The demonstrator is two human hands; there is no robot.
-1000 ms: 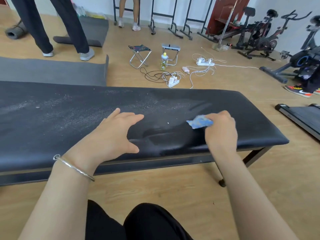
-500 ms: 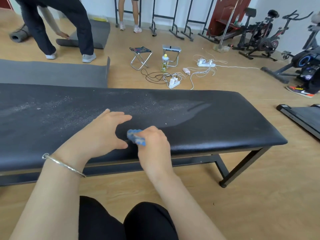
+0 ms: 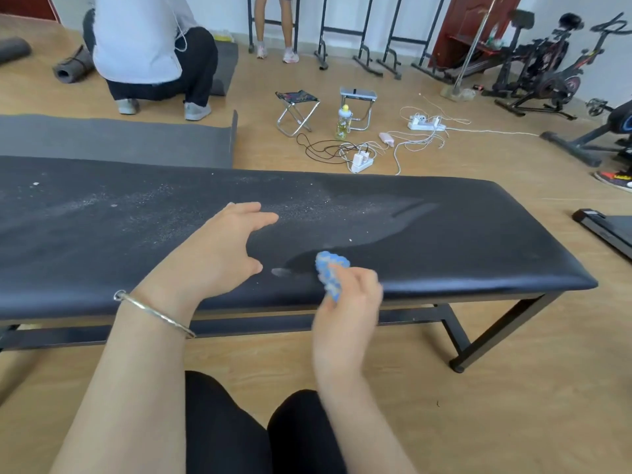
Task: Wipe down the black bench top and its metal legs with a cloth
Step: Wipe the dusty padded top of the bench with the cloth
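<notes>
Cloth (image 3: 330, 271), blue and bunched, sticks out above the curled fingers of the right grip (image 3: 349, 299), which pinches it at the near edge of the black counter (image 3: 478, 234). The left grip (image 3: 219, 254) rests spread and holding nothing on the dusty top just beside it.

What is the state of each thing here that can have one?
bench top: dusty at left and middle, wiped dark patch at right.
cloth: bunched, on the bench top near its front edge.
right hand: grips the cloth, blurred.
left hand: open, fingers spread, on the bench top.
bench legs: no hand on them.
gray mat: unrolled on the floor.
bottle: upright.
</notes>
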